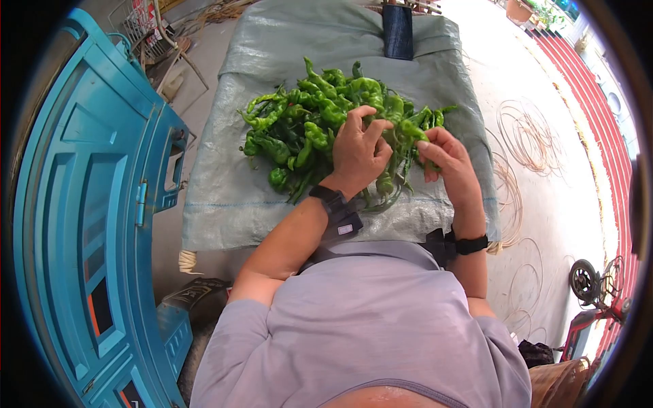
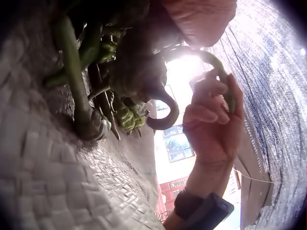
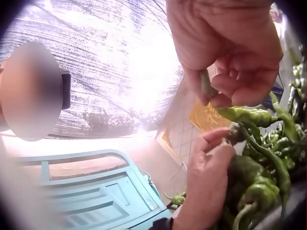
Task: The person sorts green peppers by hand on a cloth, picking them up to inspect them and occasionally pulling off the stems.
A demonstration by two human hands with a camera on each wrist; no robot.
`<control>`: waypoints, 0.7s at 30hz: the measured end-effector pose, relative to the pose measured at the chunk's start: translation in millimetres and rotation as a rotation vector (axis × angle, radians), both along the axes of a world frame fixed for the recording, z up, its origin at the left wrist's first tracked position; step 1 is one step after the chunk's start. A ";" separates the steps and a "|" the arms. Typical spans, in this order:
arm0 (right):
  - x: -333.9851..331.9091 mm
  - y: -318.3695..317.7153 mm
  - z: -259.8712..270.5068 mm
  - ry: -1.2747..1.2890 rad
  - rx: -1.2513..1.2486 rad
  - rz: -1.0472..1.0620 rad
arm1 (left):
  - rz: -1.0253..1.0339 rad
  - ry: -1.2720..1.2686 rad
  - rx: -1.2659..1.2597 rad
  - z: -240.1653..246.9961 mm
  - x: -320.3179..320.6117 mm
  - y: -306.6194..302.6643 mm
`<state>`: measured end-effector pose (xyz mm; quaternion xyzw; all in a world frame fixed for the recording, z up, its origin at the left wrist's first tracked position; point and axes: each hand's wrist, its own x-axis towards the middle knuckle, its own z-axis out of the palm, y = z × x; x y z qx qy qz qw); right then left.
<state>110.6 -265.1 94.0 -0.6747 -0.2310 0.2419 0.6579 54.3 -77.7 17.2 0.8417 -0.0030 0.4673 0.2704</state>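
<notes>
A heap of green peppers (image 1: 306,129) lies on a grey-green woven sack (image 1: 238,197). My left hand (image 1: 360,149) is bent over the right part of the heap. Its thumb and forefinger pinch a pepper near its dark stem end, as the right wrist view shows the left hand (image 3: 206,177). My right hand (image 1: 450,166), at the heap's right edge, pinches a green pepper (image 1: 413,130) between thumb and fingers. That curved pepper (image 2: 218,64) lies along the fingers of the right hand (image 2: 211,120) in the left wrist view.
A dark flat object (image 1: 398,32) lies at the sack's far edge. The blue metal panel of a vehicle or cart (image 1: 95,204) stands on the left. Loops of thin cord (image 1: 530,139) lie on the floor to the right, with a wheeled vehicle (image 1: 585,279) further along.
</notes>
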 end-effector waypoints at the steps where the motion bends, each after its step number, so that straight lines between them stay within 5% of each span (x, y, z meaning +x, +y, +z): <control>1: -0.8 -4.3 6.4 0.005 0.058 0.011 | 0.008 0.009 0.010 0.6 -0.1 -0.3; 7: -5.5 -19.5 26.8 -0.113 0.131 0.005 | -0.001 0.076 0.136 2.9 -1.5 -0.5; 21: -25.3 -30.8 39.0 0.168 0.443 0.100 | -0.021 0.091 0.160 5.6 -2.7 -0.8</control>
